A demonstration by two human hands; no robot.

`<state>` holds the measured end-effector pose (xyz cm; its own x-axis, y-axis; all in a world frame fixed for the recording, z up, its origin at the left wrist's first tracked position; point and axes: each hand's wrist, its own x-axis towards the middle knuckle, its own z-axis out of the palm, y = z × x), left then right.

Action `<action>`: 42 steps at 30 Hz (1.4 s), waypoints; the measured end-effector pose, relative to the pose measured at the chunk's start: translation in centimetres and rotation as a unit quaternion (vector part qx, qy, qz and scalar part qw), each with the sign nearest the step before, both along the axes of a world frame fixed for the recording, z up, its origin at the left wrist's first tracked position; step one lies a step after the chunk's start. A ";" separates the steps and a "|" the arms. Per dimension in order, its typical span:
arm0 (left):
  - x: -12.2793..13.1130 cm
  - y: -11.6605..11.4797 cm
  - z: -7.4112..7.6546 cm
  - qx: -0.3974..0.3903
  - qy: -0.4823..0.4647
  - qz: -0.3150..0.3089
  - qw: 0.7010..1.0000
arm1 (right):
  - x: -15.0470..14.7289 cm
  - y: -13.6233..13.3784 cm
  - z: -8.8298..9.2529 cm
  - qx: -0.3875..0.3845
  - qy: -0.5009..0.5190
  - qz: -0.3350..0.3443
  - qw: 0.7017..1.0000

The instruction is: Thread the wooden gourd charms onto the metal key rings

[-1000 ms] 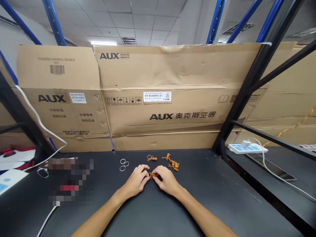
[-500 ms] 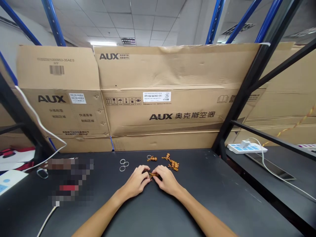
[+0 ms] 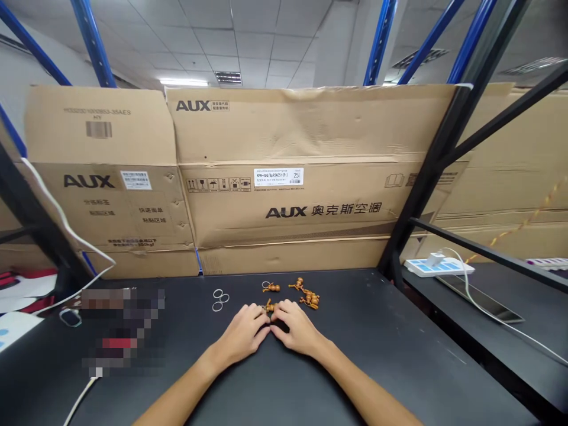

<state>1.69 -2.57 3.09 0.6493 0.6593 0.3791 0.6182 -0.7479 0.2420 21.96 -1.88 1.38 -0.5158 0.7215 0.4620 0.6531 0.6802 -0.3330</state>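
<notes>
My left hand (image 3: 244,333) and my right hand (image 3: 296,326) rest together on the black table (image 3: 381,349), fingertips pinched on a small brown gourd charm (image 3: 269,307) between them. Both hands are closed around it. Just beyond lies a gourd charm with a ring (image 3: 270,287), and to its right a small heap of brown gourd charms (image 3: 307,293). Three loose metal rings (image 3: 219,299) lie to the left of the charms, apart from my hands.
Large AUX cardboard boxes (image 3: 288,177) stand as a wall along the table's far edge. A black rack post (image 3: 426,171) rises at the right, with a white power strip (image 3: 437,266) and cable behind it. A blurred patch (image 3: 118,325) and white cable lie left.
My hands have shifted slightly away from me with the charm, closer to the other charms. The view tilted down a little.
</notes>
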 end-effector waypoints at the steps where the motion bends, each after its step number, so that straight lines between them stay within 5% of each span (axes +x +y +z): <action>1: -0.1 0.2 -0.1 0.004 -0.001 0.010 1.000 | 0.0 0.1 -0.1 -0.006 -0.005 -0.011 1.000; 10: -1.5 2.0 -2.6 -0.011 0.023 0.099 0.995 | 0.7 0.8 -0.4 -0.099 -0.065 -0.058 0.991; 30: -1.0 1.4 -1.8 -0.028 0.057 0.159 0.985 | 0.7 0.7 -0.1 -0.121 -0.073 -0.060 0.988; 42: -1.4 1.7 -2.2 -0.008 0.028 0.110 0.993 | 0.7 0.6 -0.3 -0.105 -0.071 -0.060 0.990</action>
